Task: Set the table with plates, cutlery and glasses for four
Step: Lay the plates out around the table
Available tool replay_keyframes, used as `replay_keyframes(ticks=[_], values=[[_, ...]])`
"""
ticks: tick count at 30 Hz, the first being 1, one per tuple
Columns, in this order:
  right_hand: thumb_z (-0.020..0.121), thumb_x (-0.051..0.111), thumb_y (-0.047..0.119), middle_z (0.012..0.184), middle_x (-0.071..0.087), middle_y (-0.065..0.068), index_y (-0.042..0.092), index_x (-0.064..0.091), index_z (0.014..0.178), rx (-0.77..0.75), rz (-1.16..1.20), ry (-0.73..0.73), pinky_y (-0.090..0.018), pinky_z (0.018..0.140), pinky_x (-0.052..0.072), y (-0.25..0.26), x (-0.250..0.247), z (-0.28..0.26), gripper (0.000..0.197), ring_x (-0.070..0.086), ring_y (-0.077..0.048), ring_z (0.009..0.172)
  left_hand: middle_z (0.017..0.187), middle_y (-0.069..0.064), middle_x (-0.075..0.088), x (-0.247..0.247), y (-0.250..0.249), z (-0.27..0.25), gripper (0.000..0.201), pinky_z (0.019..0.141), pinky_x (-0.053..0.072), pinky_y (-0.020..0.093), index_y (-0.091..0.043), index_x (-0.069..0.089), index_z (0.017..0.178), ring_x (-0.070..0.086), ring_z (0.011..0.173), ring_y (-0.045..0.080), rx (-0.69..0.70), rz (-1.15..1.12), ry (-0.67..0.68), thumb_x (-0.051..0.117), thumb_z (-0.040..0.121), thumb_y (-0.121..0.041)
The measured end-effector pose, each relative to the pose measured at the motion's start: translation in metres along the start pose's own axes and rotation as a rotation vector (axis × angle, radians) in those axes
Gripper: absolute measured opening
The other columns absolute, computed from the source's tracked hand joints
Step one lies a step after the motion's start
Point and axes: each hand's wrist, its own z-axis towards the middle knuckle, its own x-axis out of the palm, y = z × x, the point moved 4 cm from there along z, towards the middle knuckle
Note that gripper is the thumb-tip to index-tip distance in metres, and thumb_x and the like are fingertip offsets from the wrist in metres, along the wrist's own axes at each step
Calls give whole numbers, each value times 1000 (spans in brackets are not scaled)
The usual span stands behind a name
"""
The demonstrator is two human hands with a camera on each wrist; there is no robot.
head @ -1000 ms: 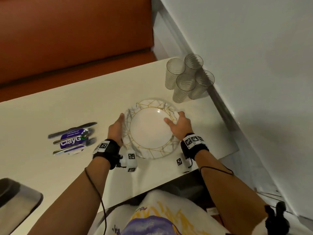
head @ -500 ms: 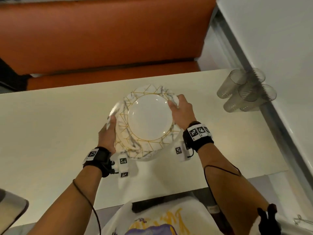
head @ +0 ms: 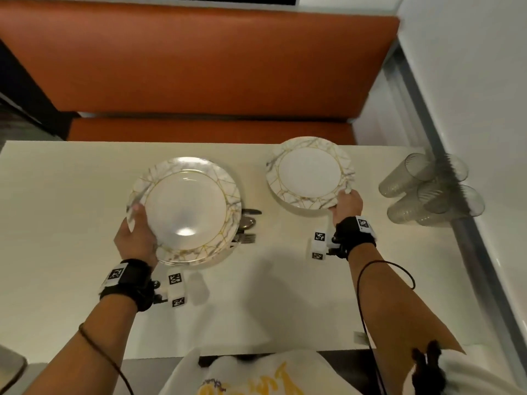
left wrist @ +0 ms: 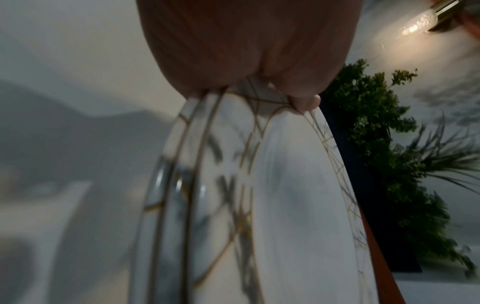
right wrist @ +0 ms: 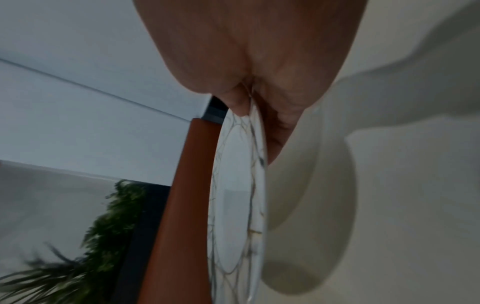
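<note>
Plates filled both hands over the table [head: 71, 223]. My left hand [head: 137, 240] gripped the stack of plates [head: 185, 209] by its near-left rim, above the cutlery [head: 247, 225]. My right hand [head: 346, 205] pinched a single plate [head: 309, 172] right of the stack, with the glasses [head: 430, 191] farther right.

Black straps wrap my left wrist [head: 125, 283] and right wrist [head: 355, 233], each carrying white marker-printed cubes and thin dark cables.

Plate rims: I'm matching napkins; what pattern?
White marble with grey veins and gold lines on the plate rims; head view.
</note>
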Motion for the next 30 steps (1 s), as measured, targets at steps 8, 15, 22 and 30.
replay_keyframes(ticks=[8,15,22,30], values=[[90,49,28,130,64,-14,6,57,134,101,-293,-11,-46,93,55,-43,9,52,50,64,-35,106,102,-16,75,3,-4,-14,34,88,59,26,-33,75,109,71,103,6,15,-67,-196,63,93,-61],[86,55,32,106,74,-17,5,66,113,68,-525,-24,-41,59,63,-48,3,68,40,75,-35,78,102,-14,76,10,2,-21,44,95,59,36,-31,77,110,71,100,7,34,-97,-225,65,87,-68],[93,59,10,107,69,-21,-2,62,117,59,-472,14,-19,32,43,-27,6,47,27,72,-32,57,107,-11,75,19,5,-33,47,95,58,35,-31,75,114,71,105,12,36,-97,-196,63,88,-69],[92,62,14,116,69,-20,0,59,122,68,-489,13,-22,37,49,-16,12,49,33,75,-31,61,111,-4,75,26,5,-42,51,91,59,29,-20,72,127,71,104,12,13,-97,-167,65,95,-58]])
